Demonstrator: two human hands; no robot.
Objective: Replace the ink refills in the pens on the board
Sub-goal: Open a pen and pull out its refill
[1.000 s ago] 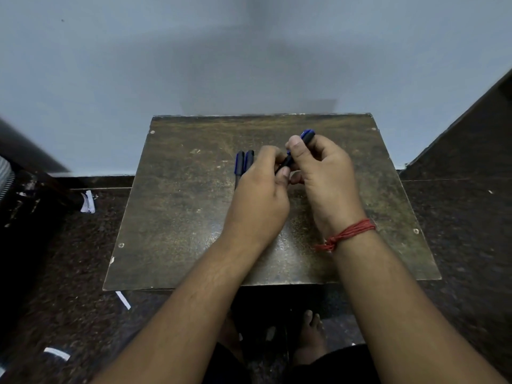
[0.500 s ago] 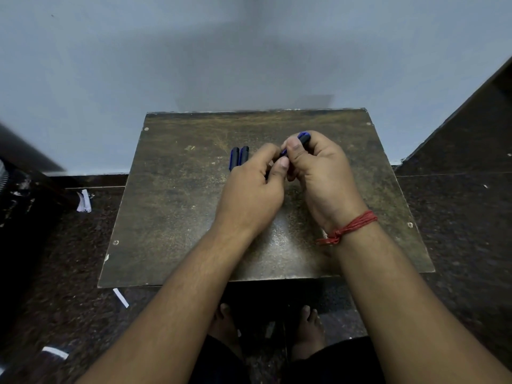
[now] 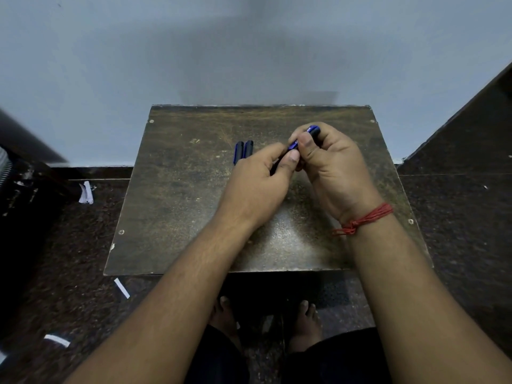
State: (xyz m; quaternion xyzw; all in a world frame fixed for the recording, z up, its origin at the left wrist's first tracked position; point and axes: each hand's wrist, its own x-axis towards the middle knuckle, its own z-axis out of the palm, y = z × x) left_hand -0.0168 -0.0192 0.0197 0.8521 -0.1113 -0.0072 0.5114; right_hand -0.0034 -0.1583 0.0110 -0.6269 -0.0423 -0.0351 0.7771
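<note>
The left hand [image 3: 257, 187] and the right hand [image 3: 332, 167] are close together above the board [image 3: 171, 206], and both pinch one blue pen [image 3: 297, 144]. The right hand grips the top end and the left hand grips the lower end. Two more pens [image 3: 243, 151] lie side by side on the board, just left of the hands. It looks like the pen is being twisted open. To do it well, hold one half tight, turn the other slowly, and keep it over the board so small parts cannot roll away.
</note>
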